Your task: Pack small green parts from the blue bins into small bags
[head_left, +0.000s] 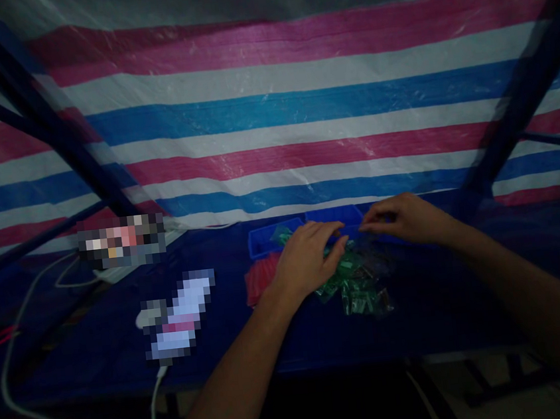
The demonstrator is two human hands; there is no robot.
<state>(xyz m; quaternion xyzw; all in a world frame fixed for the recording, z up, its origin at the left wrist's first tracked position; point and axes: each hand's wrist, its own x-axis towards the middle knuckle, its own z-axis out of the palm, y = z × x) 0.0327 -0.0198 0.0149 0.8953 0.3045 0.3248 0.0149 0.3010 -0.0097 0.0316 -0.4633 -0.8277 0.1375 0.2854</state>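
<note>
My left hand (pixel 309 256) is over a pile of small green plastic packets (pixel 362 297), its fingers curled towards the thumb. Green plastic shows beside the thumb, but what the fingers hold, if anything, is unclear. To the right, my right hand (pixel 404 218) has its thumb and index finger brought together in a pinch, above a blue bin (pixel 333 216). Anything between those fingertips is too small or dark to name. Another blue bin (pixel 258 242) stands behind my left hand, with some green plastic in it. Red plastic bags (pixel 263 278) lie left of my left wrist.
A phone-like device (pixel 184 316), blurred out, lies left on the dark blue table (pixel 254 345), joined to a white cable (pixel 153 409). A round pale object (pixel 150 315) touches it. Blurred items (pixel 123 242) sit further back. Blue metal posts (pixel 514 105) and striped sheeting (pixel 289 108) enclose the table.
</note>
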